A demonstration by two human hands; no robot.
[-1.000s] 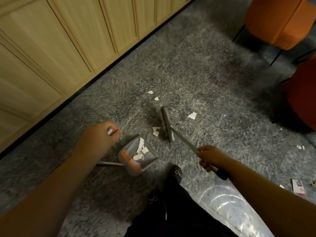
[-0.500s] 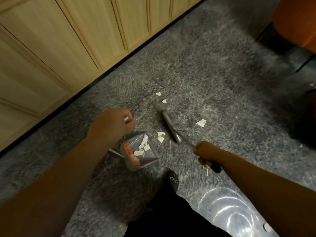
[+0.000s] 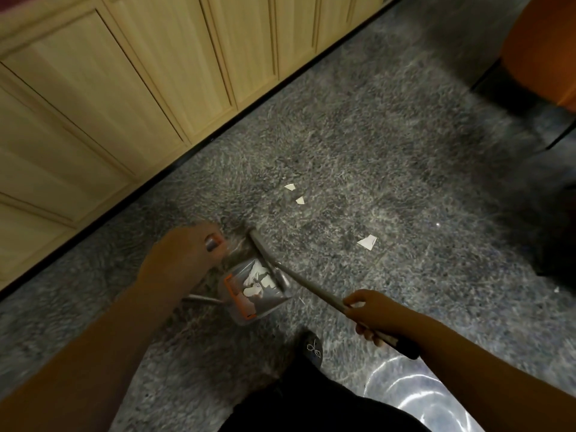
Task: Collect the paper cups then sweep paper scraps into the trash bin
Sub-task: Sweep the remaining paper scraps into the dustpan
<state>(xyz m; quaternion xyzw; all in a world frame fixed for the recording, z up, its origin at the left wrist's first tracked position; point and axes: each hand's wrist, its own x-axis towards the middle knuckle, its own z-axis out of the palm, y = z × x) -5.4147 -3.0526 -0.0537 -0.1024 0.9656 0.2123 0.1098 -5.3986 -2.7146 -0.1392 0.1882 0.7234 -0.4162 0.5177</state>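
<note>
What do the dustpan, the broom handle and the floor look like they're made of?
Dustpan: likely plastic, grey with an orange strip, smooth moulded look. Broom handle: probably metal, a thin grey tube with a dull sheen, with a black grip at its end. Floor: speckled grey carpet, fibrous matte texture.

From my feed this reads as an office or lounge-type room rather than a workshop. I see a run of pale wooden cabinet doors (image 3: 131,98) with a dark plinth along the base, meeting grey speckled carpet (image 3: 358,145). At the upper right stands an orange upholstered chair (image 3: 542,48) on thin dark legs, the sort used in waiting areas.
</note>
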